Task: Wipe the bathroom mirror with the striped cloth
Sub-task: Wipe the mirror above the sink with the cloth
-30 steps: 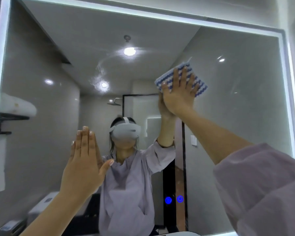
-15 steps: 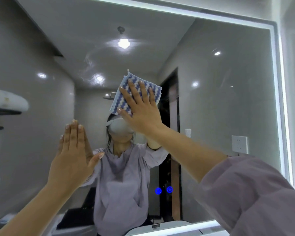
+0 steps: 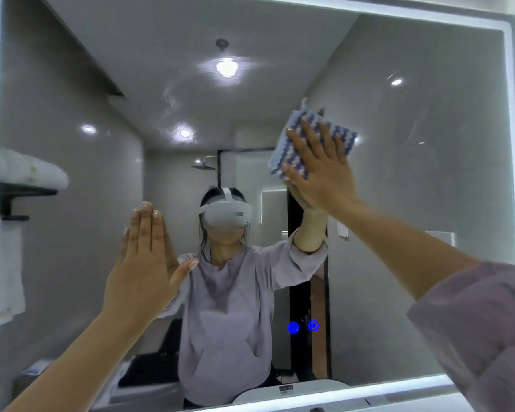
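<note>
Roughly mid-job, as far as one can judge: the mirror [image 3: 428,188] shows hazy streaks [image 3: 173,99] in the upper centre of the frame, around the reflected ceiling lights, so that patch seems still to need a pass. Nothing shows for certain which parts are already clean.

At lower left, the left grip [image 3: 143,263] is a flat open hand, fingers straight and together, thumb out. It holds nothing and is laid on the glass or just off it; I cannot tell which.

Right of centre, in the upper half, the striped cloth [image 3: 344,139] lies flat on the mirror. The right grip [image 3: 318,173] presses it there with spread, straight fingers, not curled round it. The cloth sits under the fingers and pokes out above and on both sides of them, while the palm is below its lower edge.
</note>
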The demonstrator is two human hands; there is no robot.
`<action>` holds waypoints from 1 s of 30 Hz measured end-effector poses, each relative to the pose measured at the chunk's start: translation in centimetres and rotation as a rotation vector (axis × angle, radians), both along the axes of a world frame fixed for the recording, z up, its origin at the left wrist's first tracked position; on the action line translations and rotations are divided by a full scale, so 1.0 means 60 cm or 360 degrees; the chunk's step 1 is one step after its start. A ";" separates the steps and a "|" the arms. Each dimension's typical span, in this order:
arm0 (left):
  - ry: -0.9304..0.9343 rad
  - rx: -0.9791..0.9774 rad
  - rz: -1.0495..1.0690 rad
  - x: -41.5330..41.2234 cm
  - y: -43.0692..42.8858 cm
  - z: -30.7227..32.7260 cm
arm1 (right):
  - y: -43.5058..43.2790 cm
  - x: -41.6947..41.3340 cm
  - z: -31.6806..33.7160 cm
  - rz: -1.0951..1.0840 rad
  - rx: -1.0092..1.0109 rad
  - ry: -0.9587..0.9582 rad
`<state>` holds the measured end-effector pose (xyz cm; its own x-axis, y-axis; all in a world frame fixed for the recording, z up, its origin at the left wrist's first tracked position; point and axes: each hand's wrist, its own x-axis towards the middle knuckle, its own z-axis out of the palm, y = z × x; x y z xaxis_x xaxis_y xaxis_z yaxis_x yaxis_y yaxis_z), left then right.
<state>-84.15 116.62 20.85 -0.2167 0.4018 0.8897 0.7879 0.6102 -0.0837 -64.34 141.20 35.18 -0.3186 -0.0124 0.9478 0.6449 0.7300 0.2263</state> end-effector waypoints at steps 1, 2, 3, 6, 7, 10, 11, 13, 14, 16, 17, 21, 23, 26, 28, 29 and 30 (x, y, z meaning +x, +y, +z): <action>-0.0001 0.0002 0.0002 0.000 0.000 -0.001 | 0.012 0.014 0.001 -0.0027 -0.0059 0.0053; -0.0001 0.0007 0.0000 0.000 0.000 -0.001 | 0.024 0.029 0.000 -0.0049 -0.0122 0.0107; -0.0004 0.0015 -0.0011 0.000 0.000 -0.002 | 0.035 0.043 -0.003 -0.0063 -0.0190 0.0153; -0.0017 0.0045 -0.0050 0.000 0.002 -0.001 | 0.065 0.082 -0.015 -0.0070 -0.0342 0.0220; -0.0018 0.0057 -0.0061 0.000 0.002 -0.001 | 0.073 0.092 -0.020 -0.0062 -0.0381 0.0244; -0.0019 0.0066 -0.0061 0.000 0.001 -0.002 | 0.090 0.114 -0.034 -0.0043 -0.0500 0.0379; -0.0021 0.0062 -0.0059 0.001 0.001 -0.002 | 0.093 0.117 -0.037 -0.0050 -0.0531 0.0420; -0.0023 0.0054 -0.0050 0.002 0.000 -0.003 | 0.096 0.115 -0.039 -0.0059 -0.0590 0.0474; -0.0024 0.0050 -0.0046 0.002 0.000 -0.003 | 0.095 0.110 -0.039 -0.0065 -0.0620 0.0497; -0.0037 0.0034 -0.0051 0.003 0.000 -0.002 | 0.088 0.098 -0.041 -0.0085 -0.0687 0.0558; -0.0046 0.0033 -0.0058 0.002 0.001 -0.002 | 0.084 0.091 -0.043 -0.0088 -0.0727 0.0601; -0.0042 0.0060 -0.0087 0.000 0.002 -0.004 | 0.049 0.052 -0.053 -0.0063 -0.0881 0.0727; -0.0033 0.0064 -0.0097 0.000 0.002 -0.005 | 0.029 0.035 -0.061 -0.0080 -0.0873 0.0681; -0.0035 0.0074 -0.0104 -0.002 0.003 -0.005 | 0.000 0.015 -0.080 -0.0084 -0.0713 0.0493; -0.0035 0.0070 -0.0105 -0.004 0.004 -0.005 | -0.019 0.004 -0.093 -0.0032 -0.0645 0.0400; -0.0035 0.0073 -0.0110 -0.004 0.005 -0.006 | -0.028 -0.002 -0.098 -0.0016 -0.0613 0.0377; -0.0036 0.0077 -0.0115 -0.005 0.005 -0.006 | -0.035 -0.007 -0.103 -0.0003 -0.0584 0.0362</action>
<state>-84.42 116.95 20.50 -0.2089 0.3739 0.9037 0.8314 0.5545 -0.0372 -64.78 139.10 29.02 -0.1006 0.3389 0.9354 0.6498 0.7344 -0.1962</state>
